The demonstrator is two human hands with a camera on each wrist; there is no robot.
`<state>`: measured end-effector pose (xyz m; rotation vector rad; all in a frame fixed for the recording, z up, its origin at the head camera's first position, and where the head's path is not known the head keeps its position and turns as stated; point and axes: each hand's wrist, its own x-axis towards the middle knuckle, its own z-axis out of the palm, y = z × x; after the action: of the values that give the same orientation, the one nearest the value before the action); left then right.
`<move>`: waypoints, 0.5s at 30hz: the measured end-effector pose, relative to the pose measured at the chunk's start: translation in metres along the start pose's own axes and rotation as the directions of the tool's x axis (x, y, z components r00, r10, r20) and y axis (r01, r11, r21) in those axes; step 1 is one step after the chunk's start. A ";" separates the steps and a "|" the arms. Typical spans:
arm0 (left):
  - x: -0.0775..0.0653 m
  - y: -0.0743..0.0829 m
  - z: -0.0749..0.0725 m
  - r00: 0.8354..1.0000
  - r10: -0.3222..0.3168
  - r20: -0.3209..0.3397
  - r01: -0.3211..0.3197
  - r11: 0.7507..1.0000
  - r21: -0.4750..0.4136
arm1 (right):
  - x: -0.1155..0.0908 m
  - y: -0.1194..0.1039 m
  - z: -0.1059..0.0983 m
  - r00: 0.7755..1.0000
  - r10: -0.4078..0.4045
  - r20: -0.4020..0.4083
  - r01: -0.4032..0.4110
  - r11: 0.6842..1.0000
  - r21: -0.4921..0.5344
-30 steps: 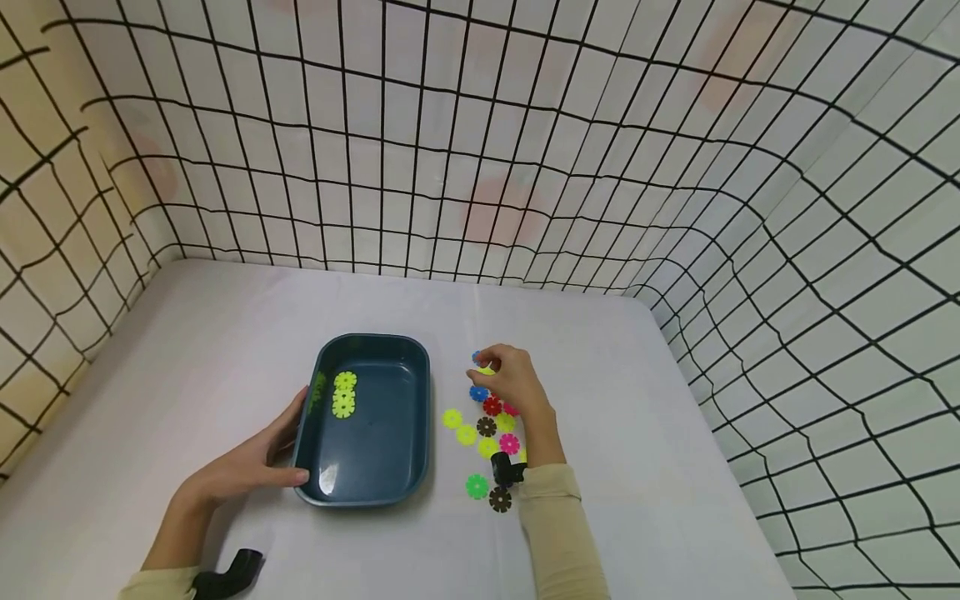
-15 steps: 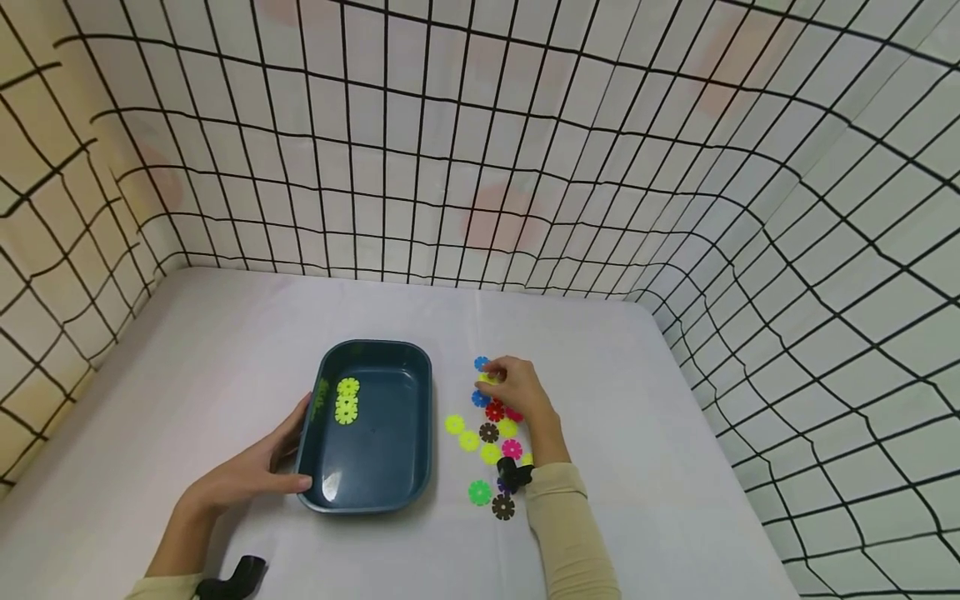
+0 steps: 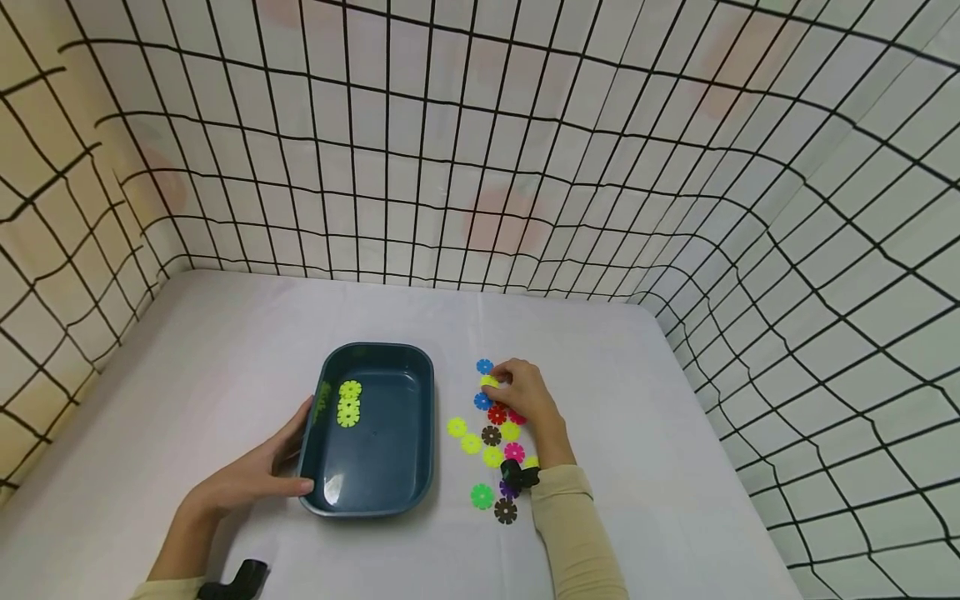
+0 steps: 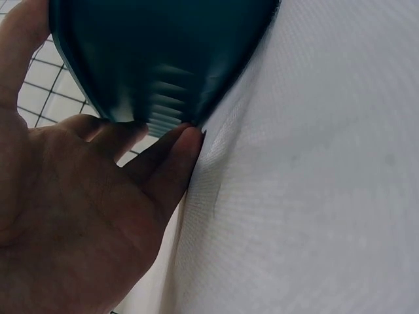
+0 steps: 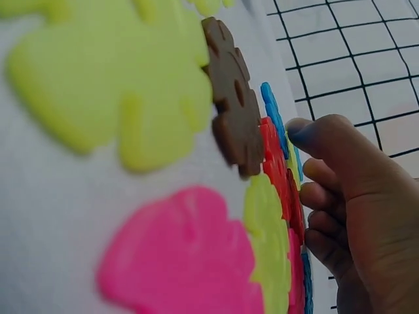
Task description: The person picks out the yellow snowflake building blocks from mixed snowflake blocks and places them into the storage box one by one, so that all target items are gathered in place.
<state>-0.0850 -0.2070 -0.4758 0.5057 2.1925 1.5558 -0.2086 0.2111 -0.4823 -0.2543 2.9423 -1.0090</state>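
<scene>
My left hand [image 3: 251, 477] grips the left side of a dark teal plastic tray [image 3: 427, 417]. In the left wrist view its fingertips press the tray's outer wall [image 4: 163, 39], and the thumb reaches up at the rim. Inside the tray lie a few yellow notched discs [image 3: 348, 410]. Right of the tray, my right hand [image 3: 527, 392] reaches over a group of loose discs, its thumb and forefinger pinching the edges of a yellow notched disc [image 3: 489, 382]. Blue discs [image 3: 484, 367] lie just beyond and just before it. In the right wrist view the other fingers [image 5: 321, 196] are curled.
Red [image 3: 497, 415], brown [image 3: 491, 435], pink [image 3: 514, 452], green [image 3: 482, 497] and more yellow discs [image 3: 457, 427] lie flat on the white tablecloth [image 3: 637, 500]. A black wire grid [image 3: 420, 158] stands behind the table and along both sides.
My right hand has come down onto the yellow disc between the blue ones, its thumb and forefinger closing in. My left hand keeps its hold on the tray. The whole head view has shifted slightly.
</scene>
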 end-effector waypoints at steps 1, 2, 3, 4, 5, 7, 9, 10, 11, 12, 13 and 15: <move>0.000 0.000 0.000 1.000 -0.001 0.000 0.001 1.000 0.000 | 0.001 0.000 0.000 1.000 -0.002 0.000 0.002 1.000 -0.009; 0.000 -0.001 0.000 1.000 -0.002 0.000 0.002 1.000 -0.001 | 0.001 0.001 0.001 1.000 -0.006 0.000 0.006 1.000 -0.013; 0.000 -0.001 0.000 1.000 -0.002 0.000 0.002 1.000 -0.003 | 0.002 0.001 0.001 1.000 -0.010 -0.002 0.010 1.000 -0.022; 0.000 -0.001 -0.001 1.000 -0.003 0.001 0.003 1.000 -0.003 | 0.002 0.002 0.002 1.000 -0.010 -0.003 0.010 1.000 -0.027; 0.000 -0.001 -0.001 1.000 -0.004 0.002 0.004 1.000 -0.004 | 0.003 0.003 0.002 1.000 -0.018 -0.007 0.018 0.999 -0.038; 0.000 -0.002 -0.001 1.000 -0.008 0.004 0.008 1.000 -0.004 | 0.003 0.005 0.004 1.000 -0.025 -0.016 0.024 0.998 -0.054; 0.000 -0.002 -0.001 1.000 -0.011 0.007 0.011 1.000 -0.009 | 0.002 0.006 0.005 0.999 -0.023 -0.029 0.021 0.998 -0.064; 0.000 -0.002 -0.002 1.000 -0.013 0.008 0.013 1.000 -0.011 | 0.002 0.007 0.005 0.999 -0.018 -0.036 0.016 0.998 -0.063; 0.000 -0.002 -0.002 1.000 -0.013 0.008 0.013 1.000 -0.014 | 0.002 0.008 0.006 0.999 -0.015 -0.043 0.013 0.998 -0.061; 0.000 -0.002 -0.002 1.000 -0.014 0.009 0.014 1.000 -0.017 | 0.001 0.009 0.007 0.999 -0.009 -0.049 0.006 0.999 -0.054; 0.000 -0.002 -0.002 1.000 -0.014 0.010 0.014 1.000 -0.021 | 0.000 0.009 0.006 0.998 -0.004 -0.055 0.001 0.999 -0.051; 0.000 -0.002 -0.002 1.000 -0.014 0.008 0.014 1.000 -0.022 | -0.001 0.011 0.006 0.998 -0.001 -0.063 -0.002 0.999 -0.047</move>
<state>-0.0857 -0.2090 -0.4772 0.4878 2.1662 1.5660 -0.2086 0.2158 -0.4941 -0.2273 3.0251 -0.9655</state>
